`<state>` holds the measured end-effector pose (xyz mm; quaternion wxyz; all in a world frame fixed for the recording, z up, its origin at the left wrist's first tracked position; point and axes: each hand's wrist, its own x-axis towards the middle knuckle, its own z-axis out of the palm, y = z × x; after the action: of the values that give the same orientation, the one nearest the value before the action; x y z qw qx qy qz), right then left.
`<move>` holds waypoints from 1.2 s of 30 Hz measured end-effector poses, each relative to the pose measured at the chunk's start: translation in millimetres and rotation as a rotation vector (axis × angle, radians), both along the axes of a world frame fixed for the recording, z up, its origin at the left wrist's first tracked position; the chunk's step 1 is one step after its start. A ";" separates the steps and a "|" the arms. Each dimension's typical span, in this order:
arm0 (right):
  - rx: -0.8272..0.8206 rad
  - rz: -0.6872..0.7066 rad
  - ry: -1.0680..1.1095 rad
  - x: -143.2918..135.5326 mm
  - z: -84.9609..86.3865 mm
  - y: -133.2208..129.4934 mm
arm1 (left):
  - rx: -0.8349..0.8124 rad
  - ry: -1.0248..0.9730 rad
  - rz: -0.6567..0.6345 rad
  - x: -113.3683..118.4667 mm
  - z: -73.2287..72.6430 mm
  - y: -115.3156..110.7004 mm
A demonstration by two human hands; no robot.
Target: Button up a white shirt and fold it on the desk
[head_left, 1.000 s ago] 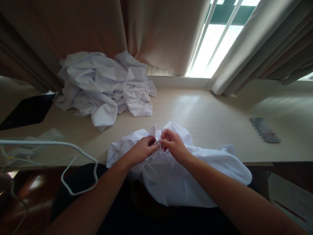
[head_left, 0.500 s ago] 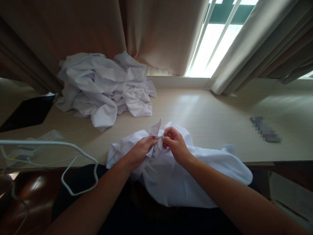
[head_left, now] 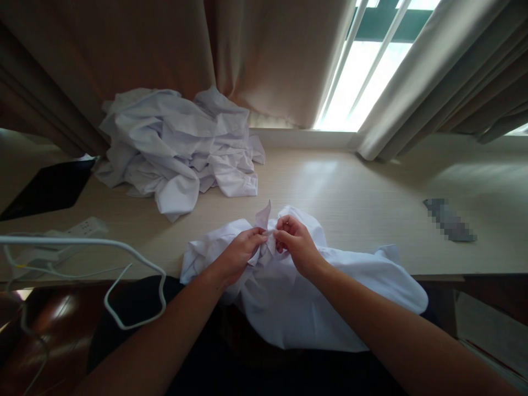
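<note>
A white shirt (head_left: 297,308) lies over the front edge of the table and hangs down across my lap. Its collar (head_left: 263,214) sticks up between my hands. My left hand (head_left: 243,250) pinches the cloth at the collar between thumb and fingers. Close beside it, my right hand (head_left: 297,245) has its fingertips curled and closed on the same part of the shirt. Whether a button sits between the fingertips is too small to tell.
A rumpled heap of white garments (head_left: 177,148) sits at the back left of the table (head_left: 330,192). Nearer on the left are a black flat object (head_left: 49,187), a power strip (head_left: 82,231) and a looping white cable (head_left: 136,247). A blurred grey object (head_left: 449,220) lies right. Curtains (head_left: 268,55) hang behind.
Both hands keep their hold at the collar with hardly any movement. The whole view has shifted very slightly.
</note>
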<state>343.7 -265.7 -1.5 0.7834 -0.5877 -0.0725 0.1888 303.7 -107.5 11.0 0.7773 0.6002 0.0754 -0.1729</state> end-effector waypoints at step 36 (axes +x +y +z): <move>-0.059 0.013 -0.045 -1.2 -0.1 -0.8 | -0.210 0.070 -0.007 0.4 -0.1 -0.2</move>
<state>342.5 -266.5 -1.6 0.7625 -0.6143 -0.0885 0.1827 304.1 -107.6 10.9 0.8323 0.5091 0.0821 -0.2034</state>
